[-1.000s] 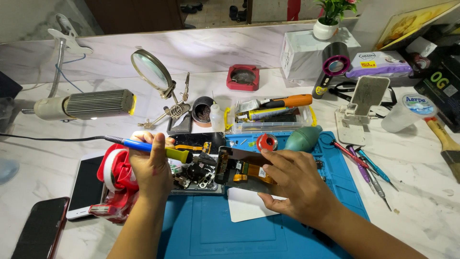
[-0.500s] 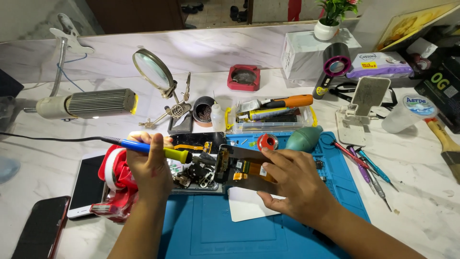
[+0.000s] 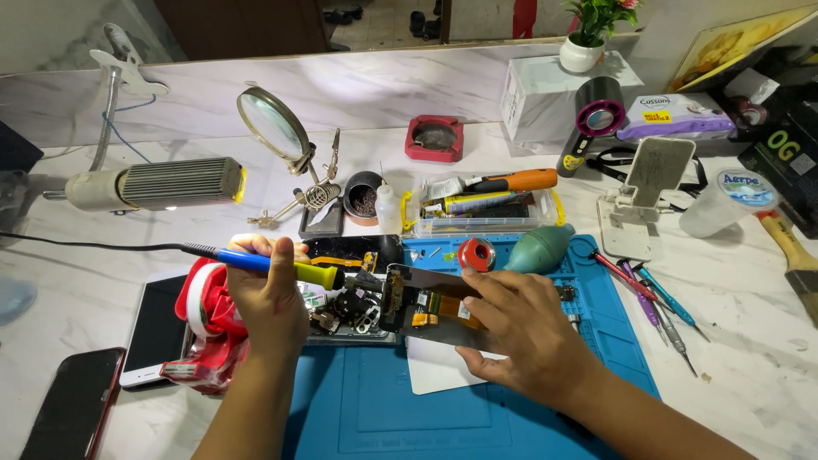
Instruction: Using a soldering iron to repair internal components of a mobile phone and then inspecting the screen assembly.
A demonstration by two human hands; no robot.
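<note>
My left hand [image 3: 268,298] grips a soldering iron [image 3: 281,266] with a blue and yellow handle, its tip pointing right at an opened phone [image 3: 426,302]. My right hand [image 3: 520,336] lies flat over the right part of that phone, fingers holding it down on the blue work mat [image 3: 383,409]. The phone's insides show at its left end: a dark frame, orange flex strips and small metal parts. A white card [image 3: 430,375] sticks out under the phone, below my right hand. Where the iron's tip meets the phone is partly hidden.
A red and white tape roll [image 3: 204,319] sits left of my left hand, with a white phone [image 3: 153,328] and a dark phone [image 3: 72,405] beyond. Behind stand a magnifier stand [image 3: 277,128], a lamp [image 3: 158,183], a tool tray [image 3: 486,209], a green blower [image 3: 537,247]. Screwdrivers [image 3: 652,298] lie right.
Both hands hold much the same place. The soldering iron stays at the phone's left end; no clear movement shows.
</note>
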